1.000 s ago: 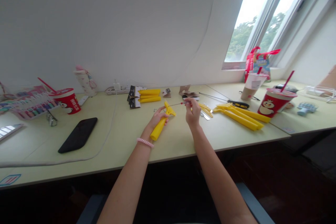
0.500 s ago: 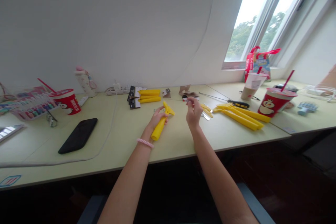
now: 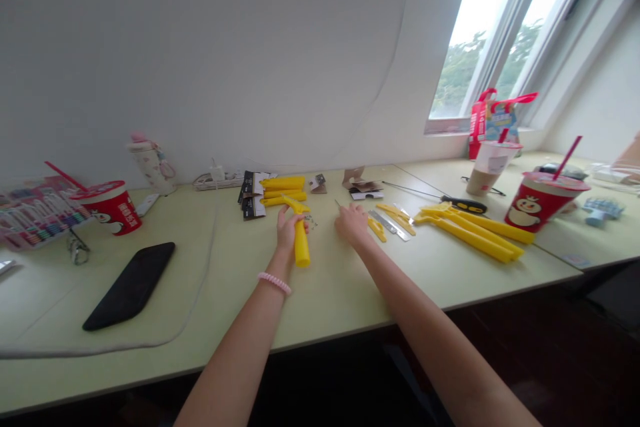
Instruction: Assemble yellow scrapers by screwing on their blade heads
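Note:
My left hand [image 3: 287, 230] is closed around a yellow plastic scraper handle [image 3: 302, 243], its flared head pointing away from me and its round butt towards me. Small metal bits that look like screws [image 3: 312, 221] lie just right of that head. My right hand [image 3: 352, 221] is low over the table, fingers curled downward. A thin dark tip shows beyond these fingers, but what they hold is hidden. Beside it lie flat metal blades [image 3: 391, 227] and flat yellow plastic pieces [image 3: 397, 217]. More yellow handles [image 3: 473, 230] rest farther right.
Packaged yellow handles [image 3: 284, 185] with black-and-white cards lie at the back, near opened cardboard [image 3: 361, 187]. A black-handled screwdriver [image 3: 463, 205] lies back right. Red cups [image 3: 540, 203] stand on both sides. A black phone [image 3: 131, 285] lies left, beside a cable [image 3: 193, 307].
My right hand has come down and slightly left, to the tabletop. The handle in my left hand has turned more upright in view. My view has shifted a little.

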A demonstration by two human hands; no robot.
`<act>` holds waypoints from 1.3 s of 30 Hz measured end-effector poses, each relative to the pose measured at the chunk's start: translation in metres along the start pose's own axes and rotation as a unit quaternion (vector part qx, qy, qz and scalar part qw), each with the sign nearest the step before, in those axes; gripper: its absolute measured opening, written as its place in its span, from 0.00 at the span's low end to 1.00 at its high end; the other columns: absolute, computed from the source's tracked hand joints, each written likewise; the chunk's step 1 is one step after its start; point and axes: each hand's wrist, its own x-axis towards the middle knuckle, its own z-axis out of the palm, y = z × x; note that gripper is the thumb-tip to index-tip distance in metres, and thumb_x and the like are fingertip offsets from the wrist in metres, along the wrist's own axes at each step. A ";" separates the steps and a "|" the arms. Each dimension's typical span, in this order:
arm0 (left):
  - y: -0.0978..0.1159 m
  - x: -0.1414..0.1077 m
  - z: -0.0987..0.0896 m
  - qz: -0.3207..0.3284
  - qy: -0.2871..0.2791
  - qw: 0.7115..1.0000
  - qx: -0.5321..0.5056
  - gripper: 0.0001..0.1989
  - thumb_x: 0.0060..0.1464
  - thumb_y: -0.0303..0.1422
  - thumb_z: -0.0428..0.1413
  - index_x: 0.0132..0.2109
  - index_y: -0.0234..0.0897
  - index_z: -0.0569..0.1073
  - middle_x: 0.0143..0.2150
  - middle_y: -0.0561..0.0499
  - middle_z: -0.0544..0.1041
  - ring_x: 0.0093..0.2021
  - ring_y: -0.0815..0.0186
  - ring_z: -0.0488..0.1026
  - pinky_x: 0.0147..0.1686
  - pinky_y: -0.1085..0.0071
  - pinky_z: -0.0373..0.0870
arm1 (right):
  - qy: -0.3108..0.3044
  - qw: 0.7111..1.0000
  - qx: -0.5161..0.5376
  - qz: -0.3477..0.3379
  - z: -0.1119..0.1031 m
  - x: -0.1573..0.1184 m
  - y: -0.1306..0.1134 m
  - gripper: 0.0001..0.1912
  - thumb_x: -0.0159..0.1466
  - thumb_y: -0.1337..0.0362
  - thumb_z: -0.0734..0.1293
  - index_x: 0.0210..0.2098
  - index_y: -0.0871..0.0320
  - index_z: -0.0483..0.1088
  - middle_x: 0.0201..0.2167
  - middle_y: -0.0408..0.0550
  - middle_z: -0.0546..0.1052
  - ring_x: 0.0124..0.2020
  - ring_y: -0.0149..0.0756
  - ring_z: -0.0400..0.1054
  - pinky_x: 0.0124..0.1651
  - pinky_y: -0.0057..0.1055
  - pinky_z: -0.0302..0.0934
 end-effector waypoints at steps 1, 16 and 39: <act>0.001 0.002 -0.001 -0.001 0.001 1.000 -0.014 0.28 0.41 0.21 0.53 0.51 0.40 0.59 0.27 0.54 0.72 0.16 0.75 0.66 0.16 0.80 0.62 | 0.002 1.000 0.014 -0.013 0.002 0.010 -0.004 0.20 0.56 0.71 0.55 0.45 0.62 0.69 0.47 0.61 0.67 0.50 0.51 0.59 0.46 0.41 0.53; 0.013 0.012 -0.010 -0.175 -0.017 0.975 -0.135 0.15 0.53 0.30 0.45 0.46 0.27 0.66 0.26 0.46 0.74 0.14 0.75 0.63 0.11 0.80 0.59 | -0.039 0.973 0.226 -0.033 0.045 0.123 -0.044 0.23 0.60 0.60 0.56 0.55 0.50 0.60 0.59 0.48 0.60 0.62 0.49 0.42 0.56 0.62 0.31; 0.010 -0.013 -0.008 -0.012 -0.055 0.978 -0.202 0.07 0.50 0.30 0.56 0.39 0.35 0.69 0.38 0.48 0.76 0.35 0.68 0.74 0.35 0.72 0.72 | -0.162 0.723 0.656 -0.147 -0.065 -0.027 0.073 0.13 0.51 0.59 0.69 0.33 0.59 0.69 0.29 0.45 0.71 0.28 0.29 0.66 0.31 0.28 0.61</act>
